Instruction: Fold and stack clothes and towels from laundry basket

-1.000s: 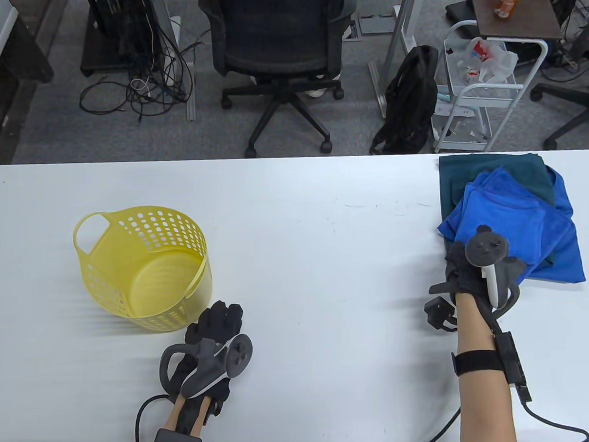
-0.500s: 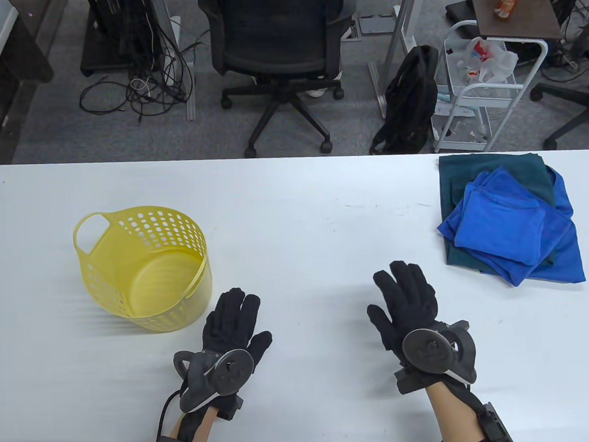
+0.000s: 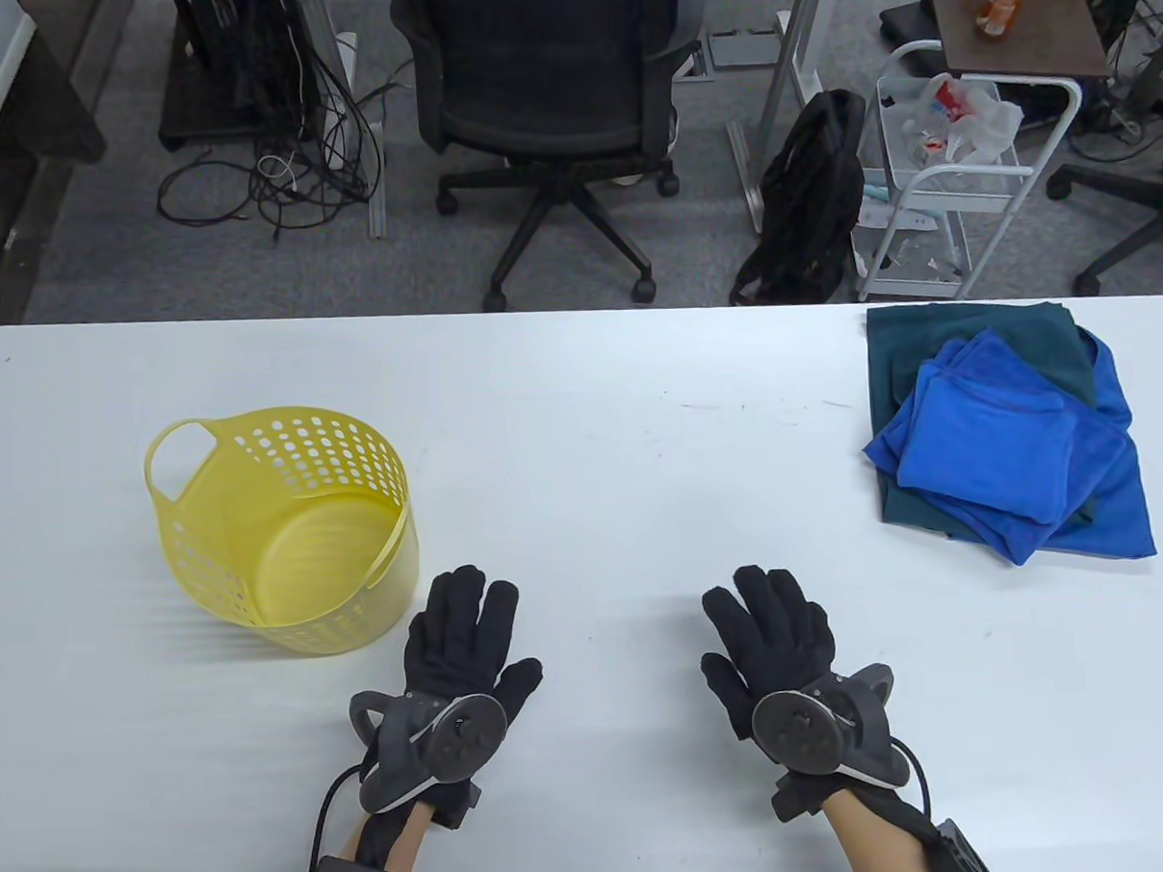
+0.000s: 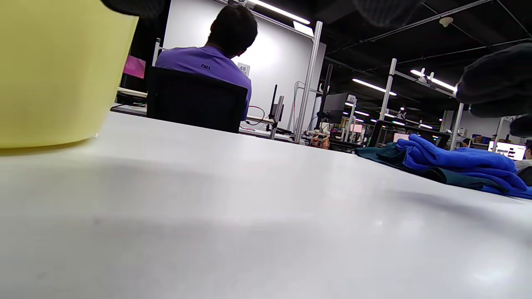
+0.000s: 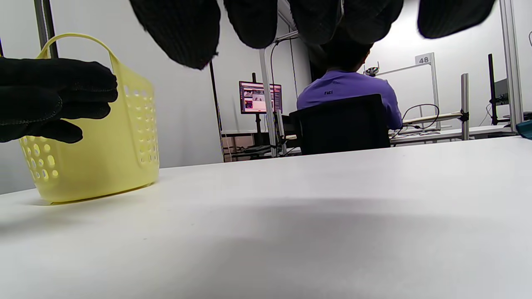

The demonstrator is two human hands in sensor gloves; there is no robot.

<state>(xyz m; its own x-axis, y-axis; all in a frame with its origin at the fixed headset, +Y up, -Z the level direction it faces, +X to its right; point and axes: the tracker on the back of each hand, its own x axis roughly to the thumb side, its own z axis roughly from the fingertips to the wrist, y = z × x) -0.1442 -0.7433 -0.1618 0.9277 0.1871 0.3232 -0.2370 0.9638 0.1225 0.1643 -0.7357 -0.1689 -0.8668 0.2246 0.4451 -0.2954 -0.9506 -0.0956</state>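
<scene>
The yellow basket (image 3: 282, 526) at left looks empty and the folded stack (image 3: 1010, 437) sits at far right — the task seems done. Left hand (image 3: 460, 644) and right hand (image 3: 773, 640) hover flat at bottom centre, fingers extended, holding nothing — next, probably only withdrawing.

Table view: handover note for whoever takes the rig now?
Left hand: open, flat, palm down, near the basket, holding nothing.
Right hand: open, flat, palm down, mid-table, holding nothing.
Basket: upright at left, nothing visible inside.
Stack: folded blue towels on a dark green piece, far right of the table.
Done: everything visible is folded and stacked.
Left: apparently nothing; maybe square up the stack.
</scene>
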